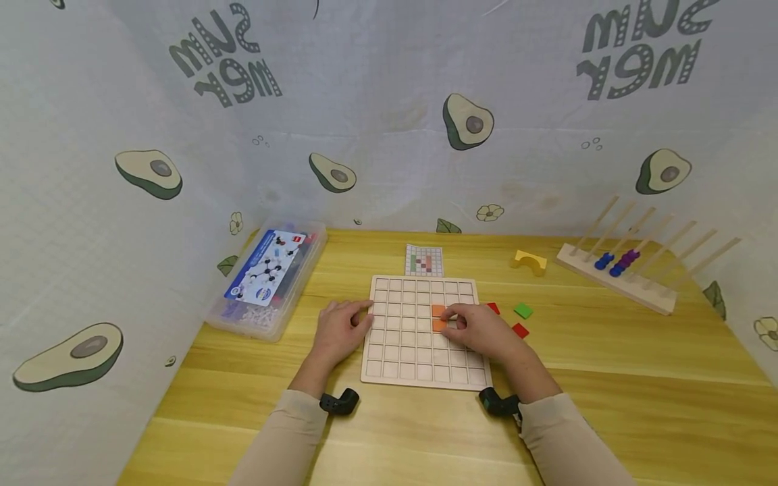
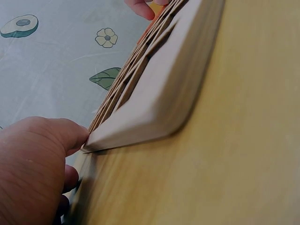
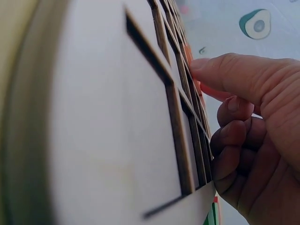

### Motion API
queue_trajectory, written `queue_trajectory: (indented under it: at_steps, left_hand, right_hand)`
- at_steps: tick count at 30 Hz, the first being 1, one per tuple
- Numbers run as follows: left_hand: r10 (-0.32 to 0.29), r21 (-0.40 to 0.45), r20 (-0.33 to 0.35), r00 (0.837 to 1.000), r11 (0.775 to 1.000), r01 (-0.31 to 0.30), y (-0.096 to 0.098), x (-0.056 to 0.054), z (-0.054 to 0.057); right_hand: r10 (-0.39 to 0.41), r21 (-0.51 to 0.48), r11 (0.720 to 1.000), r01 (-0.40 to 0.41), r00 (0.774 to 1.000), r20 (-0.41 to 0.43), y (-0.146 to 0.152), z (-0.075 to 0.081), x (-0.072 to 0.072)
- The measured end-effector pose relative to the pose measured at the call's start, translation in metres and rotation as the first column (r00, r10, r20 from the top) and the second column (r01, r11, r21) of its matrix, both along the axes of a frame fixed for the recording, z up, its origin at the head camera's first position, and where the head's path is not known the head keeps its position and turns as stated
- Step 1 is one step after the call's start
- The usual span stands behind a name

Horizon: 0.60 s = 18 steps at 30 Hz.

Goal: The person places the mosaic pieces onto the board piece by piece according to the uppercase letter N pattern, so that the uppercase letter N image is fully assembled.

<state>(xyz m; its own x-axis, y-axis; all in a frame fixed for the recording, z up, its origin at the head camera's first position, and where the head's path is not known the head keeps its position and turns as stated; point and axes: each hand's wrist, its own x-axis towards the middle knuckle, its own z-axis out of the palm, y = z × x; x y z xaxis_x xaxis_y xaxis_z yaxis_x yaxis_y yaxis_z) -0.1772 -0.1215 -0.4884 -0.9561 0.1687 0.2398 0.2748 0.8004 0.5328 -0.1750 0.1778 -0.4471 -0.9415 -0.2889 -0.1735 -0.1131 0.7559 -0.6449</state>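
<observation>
A square wooden grid board lies on the table. Two orange square tiles sit in its cells, an upper tile and a lower tile. My right hand reaches over the board's right side, thumb and index finger pinching at the lower tile. Up close in the right wrist view, the thumb of the right hand is right at the orange, its other fingers curled. My left hand touches the board's left edge with thumb and index finger; its wrist view shows the left hand against the board's rim.
Red tiles and a green tile lie right of the board. A coloured pattern card is behind it. Farther right stand a yellow arch block and a pegged bead rack. A clear plastic case lies left.
</observation>
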Motion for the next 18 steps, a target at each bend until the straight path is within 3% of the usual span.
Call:
queue_trajectory:
  at_steps: [9, 18]
  left_hand:
    - [0.0, 0.005, -0.005, 1.0, 1.0, 0.0, -0.001, 0.0, 0.001]
    - [0.001, 0.012, -0.015, 1.0, 1.0, -0.001, 0.0, 0.0, 0.0]
  right_hand:
    - [-0.01, 0.017, 1.0, 0.011, 1.0, -0.02, 0.001, 0.003, 0.001]
    - [-0.034, 0.003, 0.999, 0.035, 0.999, -0.025, 0.028, 0.017, 0.004]
